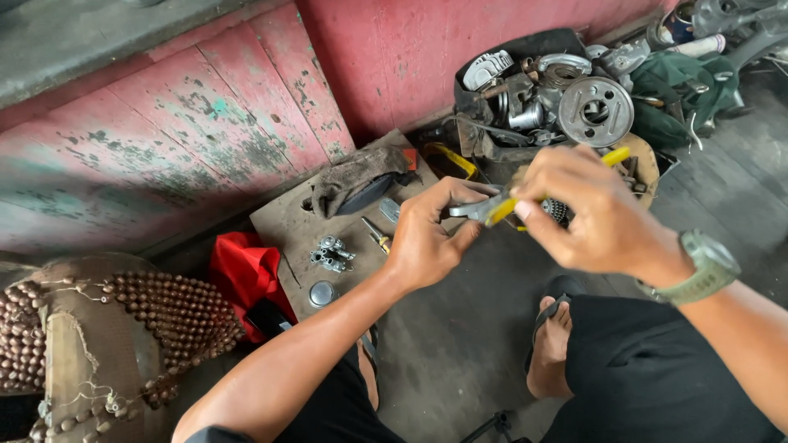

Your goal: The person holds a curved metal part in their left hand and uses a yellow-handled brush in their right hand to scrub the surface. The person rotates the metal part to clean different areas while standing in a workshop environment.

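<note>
While a pair of pliers with yellow grips and grey metal jaws is held up between both hands, it is seen in front of the knees, above the dark floor. One yellow grip shows under the right thumb, and the tip of the other juts out past the right knuckles. The metal nose points left, into the fingers of the left hand.

The left forearm is stretched forward from the lower left, with the hand turned palm-in and the thumb and forefinger pinched at the nose of the pliers; whether a small part is caught there cannot be told. The right hand is closed around the yellow grips, its back raised toward the camera, and an olive wristwatch is worn on that wrist.

Just beyond the left hand, a low wooden board is laid on the floor, and on it are seen a small cluster of metal parts, a round metal cap and a dirty rag. Farther back, against the red wall, a heap of engine parts is piled.
</note>
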